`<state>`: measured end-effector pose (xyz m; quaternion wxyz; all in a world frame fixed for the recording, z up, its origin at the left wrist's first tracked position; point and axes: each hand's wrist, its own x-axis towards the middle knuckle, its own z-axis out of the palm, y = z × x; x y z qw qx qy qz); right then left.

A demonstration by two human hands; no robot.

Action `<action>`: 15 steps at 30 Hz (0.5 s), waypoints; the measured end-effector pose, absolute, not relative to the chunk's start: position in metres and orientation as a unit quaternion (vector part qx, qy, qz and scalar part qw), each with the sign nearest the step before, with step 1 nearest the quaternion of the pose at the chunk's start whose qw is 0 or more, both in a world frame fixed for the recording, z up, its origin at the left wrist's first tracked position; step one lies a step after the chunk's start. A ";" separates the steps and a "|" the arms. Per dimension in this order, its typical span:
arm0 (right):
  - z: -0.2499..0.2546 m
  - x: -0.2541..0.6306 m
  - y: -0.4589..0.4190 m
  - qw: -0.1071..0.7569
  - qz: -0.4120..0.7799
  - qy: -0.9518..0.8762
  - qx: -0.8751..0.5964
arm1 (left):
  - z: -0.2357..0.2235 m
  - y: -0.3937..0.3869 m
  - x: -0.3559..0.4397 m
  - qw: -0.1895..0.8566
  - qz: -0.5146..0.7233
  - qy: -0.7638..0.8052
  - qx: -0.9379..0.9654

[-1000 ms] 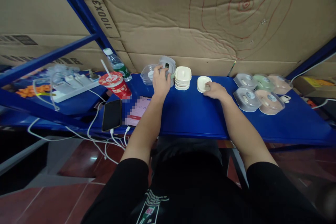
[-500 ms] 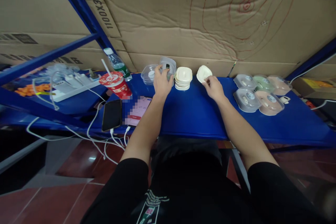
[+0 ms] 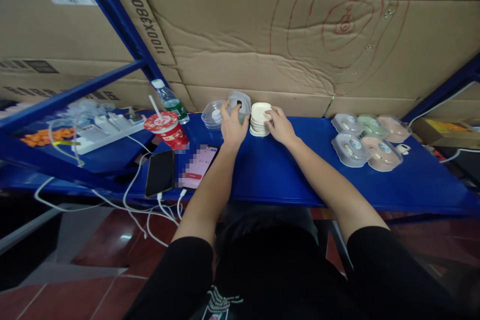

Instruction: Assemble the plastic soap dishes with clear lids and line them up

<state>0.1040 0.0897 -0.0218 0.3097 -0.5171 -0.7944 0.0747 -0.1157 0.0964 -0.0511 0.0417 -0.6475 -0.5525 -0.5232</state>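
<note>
Blue table [image 3: 281, 180], upright stack of cream dishes [image 3: 258, 128] on it, between my hands. Right hand [image 3: 282, 126] is nearer, grasping the top dish [image 3: 260, 109] by its right rim. Left of the stack, my left hand [image 3: 234, 129] touches the grey container [image 3: 244, 104]; can't tell if it grips.

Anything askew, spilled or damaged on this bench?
No spill visible. White cables droop in loose loops over the front-left edge of the blue table, a possible snag. The cardboard behind is creased. The cream stack beside the right hand looks slightly uneven, its edges not lined up.
</note>
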 end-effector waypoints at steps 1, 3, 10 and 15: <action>-0.025 0.102 0.090 0.324 0.082 -0.783 -0.525 | -0.051 0.096 -0.116 0.045 -0.527 -0.550 -0.646; -0.031 0.099 0.089 0.344 0.092 -0.762 -0.540 | -0.051 0.096 -0.115 0.052 -0.531 -0.548 -0.644; -0.021 0.122 0.083 0.344 0.035 -0.739 -0.578 | -0.049 0.094 -0.115 0.058 -0.525 -0.550 -0.647; -0.005 0.204 0.072 0.264 -0.024 -0.651 -0.712 | -0.044 0.091 -0.112 0.034 -0.537 -0.537 -0.649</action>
